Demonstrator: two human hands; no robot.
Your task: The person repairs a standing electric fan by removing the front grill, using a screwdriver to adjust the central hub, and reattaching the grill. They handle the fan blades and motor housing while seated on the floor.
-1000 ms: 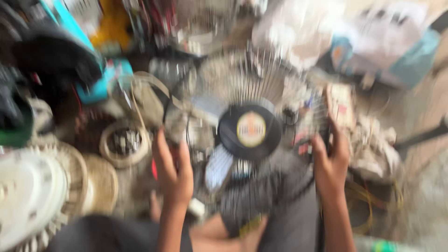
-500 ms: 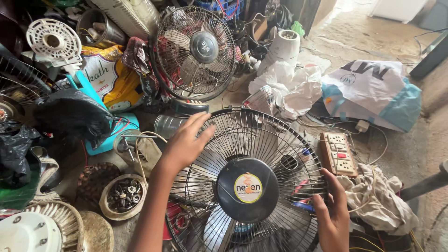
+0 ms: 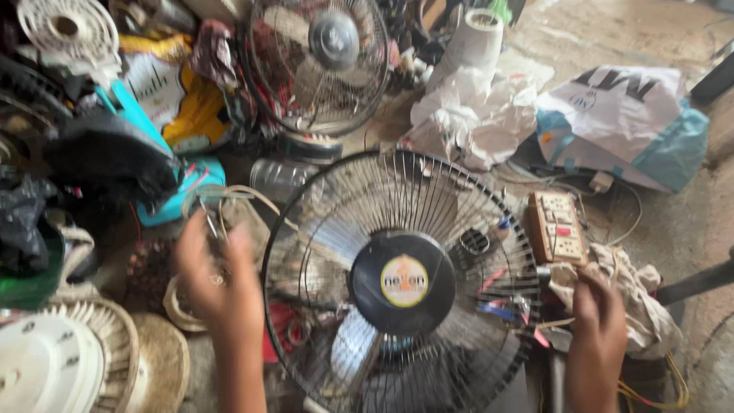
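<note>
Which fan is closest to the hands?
The big wire-cage fan with the black round middle, lying between both hands. The other caged fan stands farther back among the clutter.

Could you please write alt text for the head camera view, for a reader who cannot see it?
A wire fan guard with a dark round hub sits on a cluttered floor between a person's hands: the left hand blurred beside its left edge, the right hand at its right edge. A second fan stands behind.
</note>
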